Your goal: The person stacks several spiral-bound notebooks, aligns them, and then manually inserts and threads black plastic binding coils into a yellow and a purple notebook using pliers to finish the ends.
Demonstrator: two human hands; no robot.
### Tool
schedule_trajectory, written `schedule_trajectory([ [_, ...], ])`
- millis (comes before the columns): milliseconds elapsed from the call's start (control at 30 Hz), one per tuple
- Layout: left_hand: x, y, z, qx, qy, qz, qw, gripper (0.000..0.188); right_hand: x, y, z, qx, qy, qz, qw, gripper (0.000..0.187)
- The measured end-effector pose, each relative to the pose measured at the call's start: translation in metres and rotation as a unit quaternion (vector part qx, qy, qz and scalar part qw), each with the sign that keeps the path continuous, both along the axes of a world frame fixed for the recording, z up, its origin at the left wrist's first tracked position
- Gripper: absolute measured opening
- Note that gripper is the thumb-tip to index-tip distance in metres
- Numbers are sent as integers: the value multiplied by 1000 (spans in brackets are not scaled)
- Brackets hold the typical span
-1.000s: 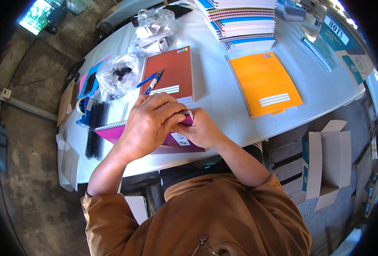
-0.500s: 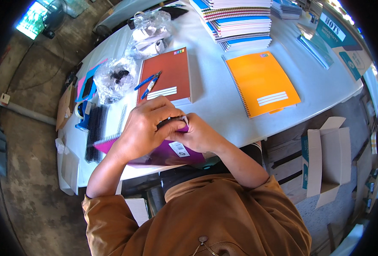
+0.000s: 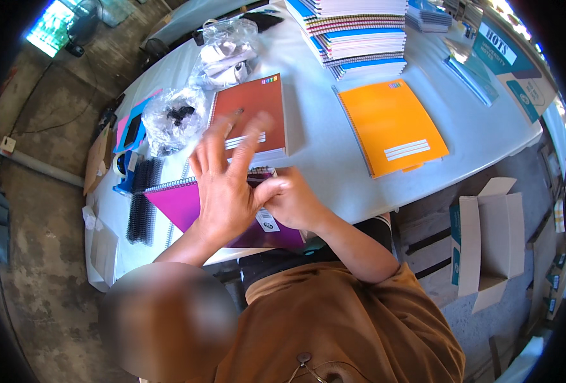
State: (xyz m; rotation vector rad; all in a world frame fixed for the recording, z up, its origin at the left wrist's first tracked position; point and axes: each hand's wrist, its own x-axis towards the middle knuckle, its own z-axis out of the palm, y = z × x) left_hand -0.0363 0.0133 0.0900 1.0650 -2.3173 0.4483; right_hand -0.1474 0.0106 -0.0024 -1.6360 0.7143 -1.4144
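Observation:
A purple spiral notebook [image 3: 178,203] stands tilted at the table's near edge, its coil along the top. My right hand [image 3: 292,199] is closed on the coil's right end, thumb and fingers gripping the notebook. Over its cover my left hand [image 3: 222,175] is open, fingers spread and blurred at the tips. Those fingers reach over a brown spiral notebook [image 3: 257,105], where a blue-handled pair of pliers [image 3: 236,117] lies mostly hidden behind them. To the right rests an orange spiral notebook [image 3: 391,124].
Black binding coils [image 3: 144,201] and a blue tape dispenser [image 3: 125,172] lie at the left. Clear plastic bags [image 3: 174,121] sit beyond them. A tall notebook stack [image 3: 359,38] stands at the back. An open cardboard box [image 3: 487,236] is below the table's right edge.
My left hand has let go of the notebook's coil, opened its fingers and moved up toward the pliers. My right hand stays on the purple notebook, which shows more of its cover.

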Motion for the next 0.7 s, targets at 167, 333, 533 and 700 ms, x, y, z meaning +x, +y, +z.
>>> schedule_trajectory([
  [167,12,-11,-29,-10,68,17,997,97,-3,13,11,-55,51,-63,995,29],
  [333,21,5,-64,-102,27,-92,990,116,-5,10,2,-63,25,-53,996,35],
  [533,3,26,-67,65,54,-98,992,112,-9,15,6,-19,20,2,1000,41],
  [700,10,0,-52,-214,35,-30,976,118,-2,18,-7,-49,100,-48,993,42],
])
